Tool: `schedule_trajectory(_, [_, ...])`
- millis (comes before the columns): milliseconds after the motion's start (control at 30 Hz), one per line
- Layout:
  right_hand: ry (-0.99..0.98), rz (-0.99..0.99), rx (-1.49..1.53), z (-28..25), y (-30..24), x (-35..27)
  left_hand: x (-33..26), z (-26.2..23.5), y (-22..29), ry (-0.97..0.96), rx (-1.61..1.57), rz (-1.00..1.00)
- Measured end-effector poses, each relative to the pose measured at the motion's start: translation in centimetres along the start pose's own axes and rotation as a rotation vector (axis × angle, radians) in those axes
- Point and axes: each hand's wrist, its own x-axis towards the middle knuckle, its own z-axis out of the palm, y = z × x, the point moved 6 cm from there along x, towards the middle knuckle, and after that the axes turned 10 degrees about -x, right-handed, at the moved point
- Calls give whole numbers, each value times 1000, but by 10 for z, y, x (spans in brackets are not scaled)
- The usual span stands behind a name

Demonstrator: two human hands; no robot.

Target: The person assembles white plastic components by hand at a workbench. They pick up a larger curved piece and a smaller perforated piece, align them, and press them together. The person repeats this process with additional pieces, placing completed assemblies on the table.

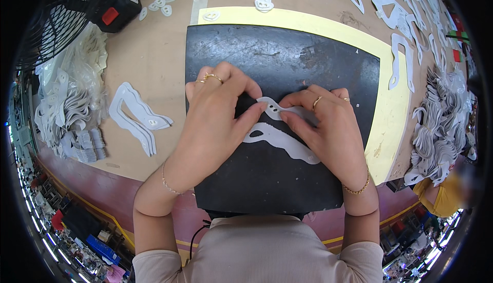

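L hand (215, 95) & R hand (328, 121) pinch holed, curved white strip (272, 108) mid black rectangular mat (277, 188); work on it looks part-done. Flat white slotted strip (285, 142), nearer mat's front edge, prob. not done; loose white ovals (264, 3) past far edge.

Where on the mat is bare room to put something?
Mostly bare: black mat beyond left hand and right hand, to the yellow sheet; also from the loose white piece to the near edge. Crowded: between the hands.

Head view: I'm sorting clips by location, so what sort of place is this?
Probably a factory workshop: stacks of pale cut pieces sit along the worktable, and there is a yellow-lined floor below.
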Motion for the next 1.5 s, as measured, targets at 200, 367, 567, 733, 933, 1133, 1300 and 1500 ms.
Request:
schedule_trajectory(200, [-5, 4, 15, 0, 0, 0, 0, 0, -1, 25, -24, -4])
schedule_trajectory(367, [18, -16, 14, 2, 2, -1, 1, -1, 1, 38, 27, 6])
schedule_trajectory(567, [6, 2, 29, 2, 1, 0, -2, -1, -3, 51, 8, 66])
schedule_trajectory(733, [-3, 29, 21, 3, 2, 0, -1, -10, -12, -7, -176, 14])
schedule_trajectory(933, [10, 13, 27, 2, 1, -1, 0, -12, -17, -48, -267, 15])
schedule_trajectory(1133, [32, -8, 20, 2, 1, -1, 0, -10, -16, -53, -177, 75])
schedule_trajectory(1300, [18, -2, 33, 2, 2, 0, -4, -8, -11, -46, -76, 126])
schedule_trajectory(1500, [16, 45, 125, 2, 7, -2, -5, -7, -9, -55, -58, 94])
